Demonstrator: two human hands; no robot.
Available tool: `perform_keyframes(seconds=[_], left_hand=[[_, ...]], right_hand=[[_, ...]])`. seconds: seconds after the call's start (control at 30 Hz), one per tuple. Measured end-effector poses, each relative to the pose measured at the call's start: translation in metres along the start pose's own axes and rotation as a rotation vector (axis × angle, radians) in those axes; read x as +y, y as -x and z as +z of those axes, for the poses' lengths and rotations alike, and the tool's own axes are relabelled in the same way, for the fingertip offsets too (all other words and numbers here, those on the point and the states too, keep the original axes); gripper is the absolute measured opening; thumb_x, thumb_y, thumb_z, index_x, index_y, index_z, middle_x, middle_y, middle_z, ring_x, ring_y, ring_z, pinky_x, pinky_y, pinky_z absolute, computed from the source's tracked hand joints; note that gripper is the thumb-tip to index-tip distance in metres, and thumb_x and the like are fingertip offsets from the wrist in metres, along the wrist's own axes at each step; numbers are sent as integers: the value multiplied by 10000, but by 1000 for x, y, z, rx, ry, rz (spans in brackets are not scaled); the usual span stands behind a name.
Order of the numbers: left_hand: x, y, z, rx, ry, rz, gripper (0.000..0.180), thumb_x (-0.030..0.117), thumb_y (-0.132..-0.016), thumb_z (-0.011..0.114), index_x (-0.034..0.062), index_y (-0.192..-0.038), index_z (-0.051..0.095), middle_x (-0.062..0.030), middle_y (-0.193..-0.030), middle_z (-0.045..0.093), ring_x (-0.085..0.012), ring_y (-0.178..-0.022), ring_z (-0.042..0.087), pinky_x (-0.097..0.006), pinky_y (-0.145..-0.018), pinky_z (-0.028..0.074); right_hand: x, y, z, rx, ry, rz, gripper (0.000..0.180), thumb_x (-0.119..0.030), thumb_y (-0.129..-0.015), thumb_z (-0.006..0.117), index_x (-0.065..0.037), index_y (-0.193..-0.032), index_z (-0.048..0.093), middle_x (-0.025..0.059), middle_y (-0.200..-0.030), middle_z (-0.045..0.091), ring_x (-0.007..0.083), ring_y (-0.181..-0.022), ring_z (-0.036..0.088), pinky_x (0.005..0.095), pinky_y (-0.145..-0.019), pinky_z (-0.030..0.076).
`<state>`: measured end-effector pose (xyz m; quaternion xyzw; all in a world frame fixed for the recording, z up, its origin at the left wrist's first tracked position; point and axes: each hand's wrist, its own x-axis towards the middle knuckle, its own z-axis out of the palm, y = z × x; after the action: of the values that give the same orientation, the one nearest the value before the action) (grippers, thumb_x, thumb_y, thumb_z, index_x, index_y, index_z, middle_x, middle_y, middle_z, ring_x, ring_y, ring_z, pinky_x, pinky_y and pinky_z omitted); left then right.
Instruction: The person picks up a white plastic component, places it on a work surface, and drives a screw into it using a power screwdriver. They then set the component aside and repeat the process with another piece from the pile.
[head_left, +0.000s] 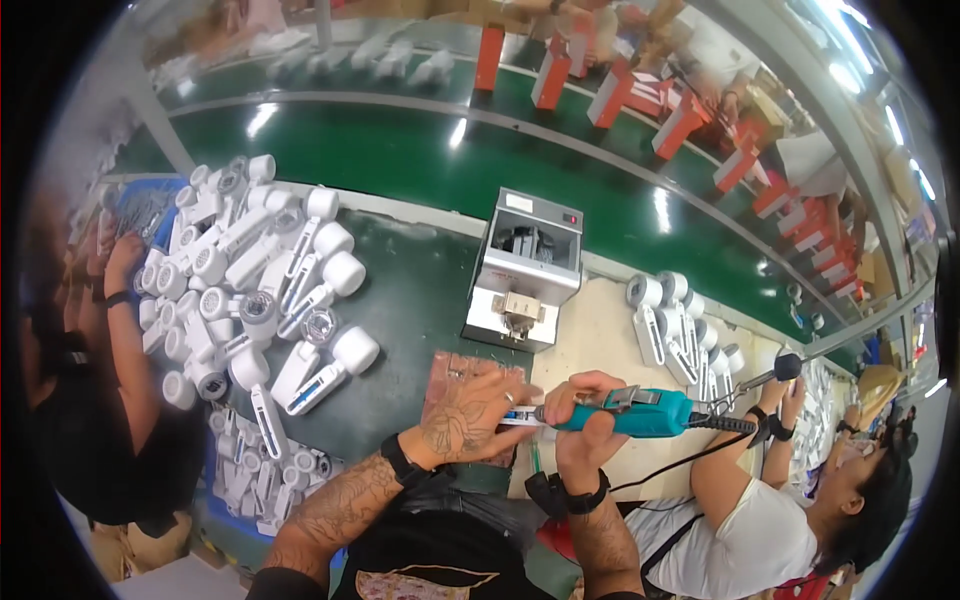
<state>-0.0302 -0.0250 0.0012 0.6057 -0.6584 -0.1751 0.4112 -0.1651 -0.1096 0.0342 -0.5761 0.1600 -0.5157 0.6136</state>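
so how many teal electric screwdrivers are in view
1. The teal electric screwdriver lies level across the right hand, in front of the grey metal feeder box; its tip meets the left hand. Others could be hidden behind the co-workers.

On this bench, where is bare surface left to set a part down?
Bare green mat lies between the pile of white housings and the grey screw feeder box. Pale board is free between that box and the row of white parts. It is crowded around the left hand and the right hand holding the teal electric screwdriver.
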Motion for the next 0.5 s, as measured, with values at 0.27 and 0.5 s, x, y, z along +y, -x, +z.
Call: perform_keyframes(seconds=[0.27, 0.5], left_hand=[[0, -6, -3, 22, -23, 122, 256, 251, -838, 715, 79, -1010, 634, -108, -971, 605, -330, -928, 578, -428, -828, 467], [-10, -2, -10, -36, -110, 10, 316, 345, -871, 675, 68, -1022, 648, -91, -957, 575, -297, -934, 540, -414, -842, 445]], right_hand=[[-23, -2, 8, 92, -133, 0, 601, -552, -856, 693, 1, -997, 506, 58, -667, 522, 166, -579, 528, 305, -555, 454], [-46, -26, 13, 115, -54, -119, 592, -604, -883, 615, -34, -957, 471, 45, -632, 459, 155, -528, 478, 296, -499, 420]])
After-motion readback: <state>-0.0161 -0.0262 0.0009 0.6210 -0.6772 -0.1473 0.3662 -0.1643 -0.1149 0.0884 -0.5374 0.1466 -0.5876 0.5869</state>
